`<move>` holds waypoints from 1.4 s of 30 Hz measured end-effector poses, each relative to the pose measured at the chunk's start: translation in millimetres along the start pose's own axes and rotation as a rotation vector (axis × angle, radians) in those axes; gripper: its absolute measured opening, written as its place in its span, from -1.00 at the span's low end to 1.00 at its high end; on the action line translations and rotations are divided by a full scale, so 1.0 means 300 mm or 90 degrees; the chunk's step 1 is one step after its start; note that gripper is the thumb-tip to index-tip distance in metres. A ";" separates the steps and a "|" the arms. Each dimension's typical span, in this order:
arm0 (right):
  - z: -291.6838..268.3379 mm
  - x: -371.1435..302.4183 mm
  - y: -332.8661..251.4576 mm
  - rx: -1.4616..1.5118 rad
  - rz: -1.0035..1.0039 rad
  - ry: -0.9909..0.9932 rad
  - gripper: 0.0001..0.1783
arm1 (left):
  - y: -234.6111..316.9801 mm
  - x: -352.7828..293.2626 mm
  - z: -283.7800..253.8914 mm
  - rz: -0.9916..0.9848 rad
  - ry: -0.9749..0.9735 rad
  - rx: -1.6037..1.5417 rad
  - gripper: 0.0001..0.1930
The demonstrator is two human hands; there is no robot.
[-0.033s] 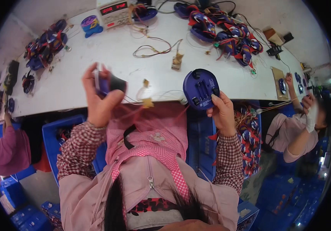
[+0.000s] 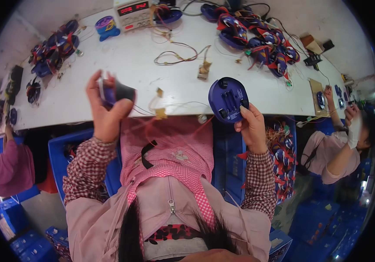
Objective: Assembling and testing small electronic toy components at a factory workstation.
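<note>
The left hand [image 2: 109, 111] holds a purple-and-black part [image 2: 125, 92], tilted and blurred by motion; its grip is closed around the part, with the thumb on the near side and the fingers behind; the exact shape of the part is hard to tell.

The right hand [image 2: 253, 124] holds a round purple base [image 2: 230, 100] by its lower right rim; this grip is closed too, with the thumb on the face and the fingers beneath; the base faces the camera and shows slots in its middle, black pieces near its rim and pale print; part and base are well apart, both seen over the near side of the white tabletop [image 2: 174, 87].

Thin wires run between the hands, some red and hanging before the pink apron [image 2: 187, 150]; a tan piece [image 2: 161, 114] sits among them at the tabletop's edge, partly blurred.

Farther back, a looped cable [image 2: 176, 62] ends at a small tan block [image 2: 203, 70]; a power supply [image 2: 134, 21] with a red display stands at the back, beside a blue-and-purple tub [image 2: 106, 28]; purple-and-red shells lie in a left heap [image 2: 56, 46] and a larger right heap [image 2: 261, 46].

Below the tabletop, a blue bin [image 2: 58, 161] stands by the left sleeve; more shells [image 2: 282, 161] fill the space by the right sleeve; a co-worker [image 2: 333, 150] sits at the far right, another [image 2: 13, 172] at the far left.
</note>
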State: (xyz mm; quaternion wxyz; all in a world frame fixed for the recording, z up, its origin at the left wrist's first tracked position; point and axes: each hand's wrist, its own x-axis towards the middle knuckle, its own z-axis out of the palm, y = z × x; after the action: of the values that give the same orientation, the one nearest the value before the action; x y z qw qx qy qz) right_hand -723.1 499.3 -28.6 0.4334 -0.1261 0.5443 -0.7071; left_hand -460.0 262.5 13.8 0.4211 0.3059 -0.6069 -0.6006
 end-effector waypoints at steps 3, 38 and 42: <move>0.056 0.059 0.037 0.027 0.025 -0.020 -0.83 | 0.007 0.030 -0.192 0.098 0.087 0.034 -0.18; 0.243 0.517 0.052 -0.554 -0.201 0.030 -0.65 | -0.328 0.354 -0.407 0.187 0.223 0.762 -0.37; 0.340 0.471 -0.009 -0.402 -0.199 -0.051 -0.71 | -0.259 0.246 -0.192 0.172 -0.060 0.401 -0.62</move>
State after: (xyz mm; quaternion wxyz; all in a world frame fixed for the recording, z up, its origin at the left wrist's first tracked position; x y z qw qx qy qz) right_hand -741.8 326.1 -29.2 0.2803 -0.3631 0.6928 -0.5564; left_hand -453.7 163.6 -56.8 0.3536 0.3097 -0.8163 -0.3358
